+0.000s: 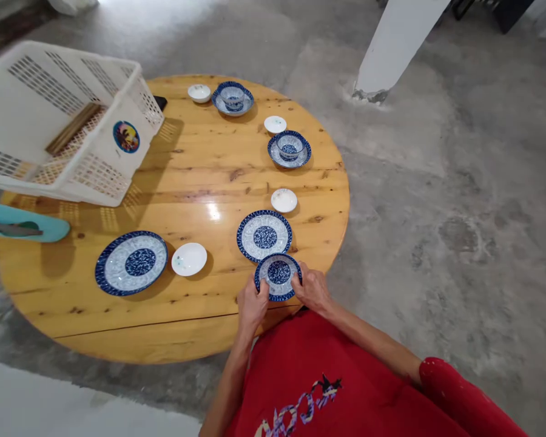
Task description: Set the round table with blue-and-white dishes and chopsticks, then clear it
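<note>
Both my hands grip a small blue-and-white patterned bowl at the near edge of the table. My left hand is closed on its left rim, thumb on top. On the opposite rim, my right hand is closed the same way. Just beyond the bowl lies a blue-rimmed plate, partly overlapped by it in view; whether they touch I cannot tell. A small white dish sits past that plate. To the left are another blue-rimmed plate and a white dish.
On the round wooden table, farther off, two plates carry bowls, one bowl nearer and one bowl farther, with white dishes beside them. A white plastic basket holding wooden sticks and a turquoise object occupy the left side.
</note>
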`<state>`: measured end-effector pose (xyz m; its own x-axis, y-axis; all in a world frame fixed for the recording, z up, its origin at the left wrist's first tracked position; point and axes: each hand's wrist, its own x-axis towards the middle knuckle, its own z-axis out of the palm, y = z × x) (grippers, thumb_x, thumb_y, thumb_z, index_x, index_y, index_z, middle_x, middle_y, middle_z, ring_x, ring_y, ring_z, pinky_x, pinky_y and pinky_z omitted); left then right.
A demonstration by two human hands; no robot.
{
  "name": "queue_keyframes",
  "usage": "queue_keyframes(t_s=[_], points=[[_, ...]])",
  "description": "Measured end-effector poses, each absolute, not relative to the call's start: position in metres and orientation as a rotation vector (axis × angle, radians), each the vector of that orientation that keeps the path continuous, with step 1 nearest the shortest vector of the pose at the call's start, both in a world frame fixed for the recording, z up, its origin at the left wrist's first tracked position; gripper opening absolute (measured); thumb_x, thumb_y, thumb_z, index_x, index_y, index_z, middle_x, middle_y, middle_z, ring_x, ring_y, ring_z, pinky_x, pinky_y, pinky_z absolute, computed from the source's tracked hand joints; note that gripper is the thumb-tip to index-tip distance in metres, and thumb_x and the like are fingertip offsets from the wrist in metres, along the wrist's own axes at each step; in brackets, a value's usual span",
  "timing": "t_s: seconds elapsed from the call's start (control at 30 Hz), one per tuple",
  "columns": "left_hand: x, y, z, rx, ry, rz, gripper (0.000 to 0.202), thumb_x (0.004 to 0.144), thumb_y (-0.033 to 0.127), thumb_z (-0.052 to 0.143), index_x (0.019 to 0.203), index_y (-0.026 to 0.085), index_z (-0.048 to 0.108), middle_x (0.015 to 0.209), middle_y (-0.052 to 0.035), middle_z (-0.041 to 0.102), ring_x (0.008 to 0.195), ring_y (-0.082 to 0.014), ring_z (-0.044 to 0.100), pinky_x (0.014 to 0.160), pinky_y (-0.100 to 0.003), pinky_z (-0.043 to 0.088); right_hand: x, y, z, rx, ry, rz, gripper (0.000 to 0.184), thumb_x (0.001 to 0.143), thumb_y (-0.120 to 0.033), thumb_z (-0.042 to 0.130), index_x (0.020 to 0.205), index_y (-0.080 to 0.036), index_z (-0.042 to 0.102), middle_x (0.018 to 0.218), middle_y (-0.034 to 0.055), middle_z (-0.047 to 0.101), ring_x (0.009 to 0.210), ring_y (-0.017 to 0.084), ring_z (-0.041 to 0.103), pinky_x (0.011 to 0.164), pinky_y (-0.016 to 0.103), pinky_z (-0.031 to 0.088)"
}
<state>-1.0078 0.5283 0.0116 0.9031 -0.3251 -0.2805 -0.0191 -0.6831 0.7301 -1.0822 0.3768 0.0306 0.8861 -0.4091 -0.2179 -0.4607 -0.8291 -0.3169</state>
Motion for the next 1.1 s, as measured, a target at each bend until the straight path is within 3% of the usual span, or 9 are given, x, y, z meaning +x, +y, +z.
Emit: queue_keyframes(t_s=[0.1,0.3,0.5,0.73,1.1], points=[[-1.01,0.545,0.007,2.209,-0.158,-0.514,0.025,0.085,0.039,0.045,0.087,0.019,0.06,0.078,-0.0046,0.067,0.071,-0.0186,0.059,0.067,-0.027,0.043,-1.081,0.391,0.032,-2.69,0.572,0.252,0.042,0.095,-0.026,0.039,0.129,-0.008,0.057,0.087,0.0116,0.076,0.077,0.024,0.071,0.067,0.029,0.044],[-1.014,0.567,0.005,2.168,-0.116,-0.573,0.036,0.083,0.048,0.044,0.058,0.022,0.045,0.054,0.0006,0.047,0.057,-0.0155,0.045,0.055,-0.025,0.037,-1.077,0.402,0.038,-2.657,0.449,0.261,0.044,0.095,-0.024,0.04,0.133,-0.008,0.054,0.103,0.0137,0.075,0.085,0.025,0.072,0.071,0.03,0.046],[-1.013,0.545,0.006,2.173,-0.141,-0.583,0.036,0.082,0.049,0.046,0.059,0.022,0.05,0.055,-0.0007,0.051,0.058,-0.0171,0.05,0.054,-0.025,0.041,-1.079,0.377,0.04,-2.663,0.464,0.262,0.04,0.095,-0.028,0.041,0.128,-0.011,0.056,0.095,0.0135,0.075,0.08,0.025,0.071,0.068,0.03,0.043],[-1.014,0.454,0.005,2.169,-0.225,-0.59,0.034,0.082,0.048,0.047,0.063,0.021,0.052,0.06,-0.0018,0.055,0.061,-0.0172,0.052,0.057,-0.025,0.044,-1.093,0.292,0.04,-2.649,0.555,0.234,0.039,0.096,-0.026,0.038,0.126,-0.012,0.057,0.094,0.011,0.076,0.081,0.025,0.071,0.067,0.029,0.042],[-1.087,0.245,0.015,2.068,-0.006,-0.715,0.035,0.081,0.051,0.053,0.072,0.018,0.059,0.068,-0.0031,0.062,0.063,-0.0179,0.056,0.057,-0.026,0.047,-1.147,0.074,0.048,-2.556,0.431,0.389,0.037,0.096,-0.029,0.039,0.127,-0.015,0.054,0.101,0.0113,0.076,0.083,0.027,0.072,0.068,0.03,0.044]])
